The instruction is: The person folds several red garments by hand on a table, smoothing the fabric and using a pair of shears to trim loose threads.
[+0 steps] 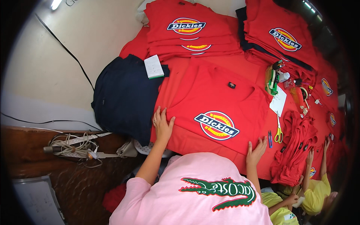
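Note:
A red T-shirt [180, 125] with a round printed emblem on its front lies spread on the red-covered table before me. My left hand [163, 122] rests on its left edge, fingers spread. At the lower right corner of the same shirt, my right hand [257, 149] lies with its fingers stretched out on the cloth. Neither hand grips anything. Just right of the shirt are a blue thread snipper [270, 139] and scissors with yellow handles [278, 135]. A dark navy garment pile [123, 101] sits left of my left hand, with a notepad [153, 66] on top.
Folded red shirts [221, 32] are stacked at the back, with another stack [258, 18] at the far right. A green tape dispenser [270, 84], a paper sheet [278, 101] and bunched red garments [294, 150] lie to the right. People in yellow [317, 195] work at lower right. Coiled cable [73, 146] hangs at left.

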The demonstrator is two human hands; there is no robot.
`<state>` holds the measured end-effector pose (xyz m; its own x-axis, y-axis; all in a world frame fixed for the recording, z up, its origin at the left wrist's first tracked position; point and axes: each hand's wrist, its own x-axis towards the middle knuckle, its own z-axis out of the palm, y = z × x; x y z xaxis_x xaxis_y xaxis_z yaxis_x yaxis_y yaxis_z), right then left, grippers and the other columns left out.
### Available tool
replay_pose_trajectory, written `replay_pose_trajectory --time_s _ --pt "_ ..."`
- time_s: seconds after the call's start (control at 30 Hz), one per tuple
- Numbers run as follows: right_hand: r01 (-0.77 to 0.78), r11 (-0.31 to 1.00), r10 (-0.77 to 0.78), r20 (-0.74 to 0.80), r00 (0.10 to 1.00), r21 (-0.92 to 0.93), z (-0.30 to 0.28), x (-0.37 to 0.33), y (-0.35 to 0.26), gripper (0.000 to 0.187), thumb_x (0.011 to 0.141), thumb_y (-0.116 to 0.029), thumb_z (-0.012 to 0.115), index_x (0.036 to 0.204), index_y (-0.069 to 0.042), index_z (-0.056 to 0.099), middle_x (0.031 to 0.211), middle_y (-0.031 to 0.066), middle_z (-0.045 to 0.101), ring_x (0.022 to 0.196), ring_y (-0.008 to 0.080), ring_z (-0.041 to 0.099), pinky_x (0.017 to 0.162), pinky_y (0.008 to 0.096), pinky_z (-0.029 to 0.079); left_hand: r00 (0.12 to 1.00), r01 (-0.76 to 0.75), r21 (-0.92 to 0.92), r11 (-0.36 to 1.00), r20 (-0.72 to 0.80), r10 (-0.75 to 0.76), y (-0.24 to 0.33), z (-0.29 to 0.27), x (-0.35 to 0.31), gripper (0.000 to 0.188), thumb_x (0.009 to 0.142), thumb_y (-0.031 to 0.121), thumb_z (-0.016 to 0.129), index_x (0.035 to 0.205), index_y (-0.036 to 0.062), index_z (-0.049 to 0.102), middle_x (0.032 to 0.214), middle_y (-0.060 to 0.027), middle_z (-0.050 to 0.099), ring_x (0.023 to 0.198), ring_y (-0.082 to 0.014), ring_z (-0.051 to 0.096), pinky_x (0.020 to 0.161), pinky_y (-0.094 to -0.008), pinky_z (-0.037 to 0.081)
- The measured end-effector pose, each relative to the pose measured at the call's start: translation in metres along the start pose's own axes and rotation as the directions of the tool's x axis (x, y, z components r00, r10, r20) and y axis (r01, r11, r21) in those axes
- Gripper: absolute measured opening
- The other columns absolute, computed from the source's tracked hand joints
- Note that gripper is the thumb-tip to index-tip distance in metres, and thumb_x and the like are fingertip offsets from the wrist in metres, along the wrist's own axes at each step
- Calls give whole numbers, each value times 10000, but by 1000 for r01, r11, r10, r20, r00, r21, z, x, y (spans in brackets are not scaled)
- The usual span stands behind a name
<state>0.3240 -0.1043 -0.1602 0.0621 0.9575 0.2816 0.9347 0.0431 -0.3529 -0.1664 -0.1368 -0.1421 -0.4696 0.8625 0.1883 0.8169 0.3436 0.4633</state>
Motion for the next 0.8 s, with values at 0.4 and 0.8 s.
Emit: replay_pose_trajectory --time_s 0.4,0.8 --pt "-517 252 292 445 847 818 -91 61 -42 355 953 -35 753 1287 17 645 1191 80 733 1052 154 697 971 299 540 686 659 -588 469 726 -54 29 -84 54 317 939 191 772 1139 -54 749 1095 -95 781 993 -180 714 936 -319 523" --pt "-234 113 -49 241 969 965 -213 246 -129 421 1007 -119 694 1368 62 575 1220 136 717 1141 209 696 1032 344 536 854 352 -866 355 452 257 83 -254 144 307 1019 283 701 839 34 692 798 -32 692 724 -143 621 650 -300 461"
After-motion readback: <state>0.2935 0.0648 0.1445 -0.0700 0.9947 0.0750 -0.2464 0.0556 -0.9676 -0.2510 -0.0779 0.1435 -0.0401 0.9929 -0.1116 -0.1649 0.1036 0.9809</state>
